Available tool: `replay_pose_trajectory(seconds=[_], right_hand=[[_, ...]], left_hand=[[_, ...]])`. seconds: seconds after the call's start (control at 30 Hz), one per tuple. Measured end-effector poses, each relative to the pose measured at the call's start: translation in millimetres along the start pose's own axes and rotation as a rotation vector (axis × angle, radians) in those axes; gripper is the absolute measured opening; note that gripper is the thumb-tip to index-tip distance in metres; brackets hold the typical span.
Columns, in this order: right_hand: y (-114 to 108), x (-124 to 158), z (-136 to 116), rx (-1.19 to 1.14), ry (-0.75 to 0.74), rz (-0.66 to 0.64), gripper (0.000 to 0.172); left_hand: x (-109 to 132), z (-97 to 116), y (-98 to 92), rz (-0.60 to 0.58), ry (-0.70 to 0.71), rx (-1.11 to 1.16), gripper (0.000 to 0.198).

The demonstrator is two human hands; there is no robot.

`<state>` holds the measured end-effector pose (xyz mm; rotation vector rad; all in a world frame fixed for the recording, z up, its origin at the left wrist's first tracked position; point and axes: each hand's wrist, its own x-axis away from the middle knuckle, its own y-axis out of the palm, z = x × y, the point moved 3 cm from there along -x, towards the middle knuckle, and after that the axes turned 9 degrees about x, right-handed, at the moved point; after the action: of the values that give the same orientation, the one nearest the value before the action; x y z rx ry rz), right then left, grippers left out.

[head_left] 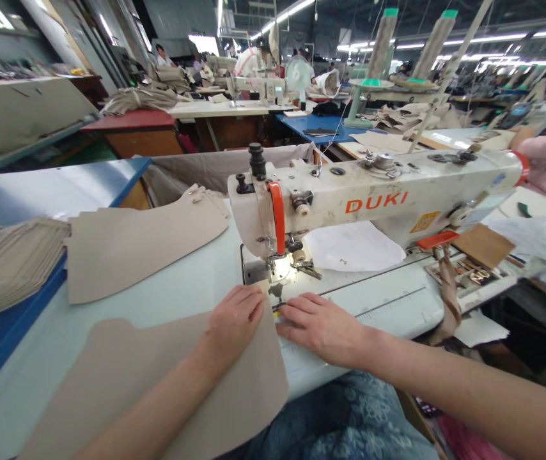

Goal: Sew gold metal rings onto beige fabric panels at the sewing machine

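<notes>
A beige fabric panel (124,377) lies on the pale sewing table (172,287), its far corner under the needle area (277,271) of a white DUKI sewing machine (378,191). My left hand (232,322) rests flat on the panel just before the presser foot, fingers stretched out. My right hand (314,322) lies on the table at the panel's right edge, fingers pointing left and touching the edge near the foot. A small dark and yellow piece shows between the two hands at the edge.
Another beige panel (133,246) lies to the left of the machine, beside a stack of beige pieces (7,262) on a blue bench. A white cloth (352,246) sits under the machine arm. A tool tray (467,275) is at right. Other workers sit far behind.
</notes>
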<state>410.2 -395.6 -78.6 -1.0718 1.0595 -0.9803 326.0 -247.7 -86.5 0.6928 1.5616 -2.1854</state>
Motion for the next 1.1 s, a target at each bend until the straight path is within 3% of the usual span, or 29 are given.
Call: replay_pose_trajectory(seconds=[0.3,0.7,1.1], right_hand=[[14,-22,-6,-0.07,0.125,0.176,0.013],[20,-20,-9,-0.094,0.076,0.237,0.015],[18,-21,-9,-0.115,0.084,0.189,0.018]], left_hand=[[0,-4,0.2,-0.044,0.011,0.021,0.02],[3,-2,3.3,-0.01,0.086,-0.046,0.022],[2,-3,4.2,-0.026,0.083,-0.056,0.023]])
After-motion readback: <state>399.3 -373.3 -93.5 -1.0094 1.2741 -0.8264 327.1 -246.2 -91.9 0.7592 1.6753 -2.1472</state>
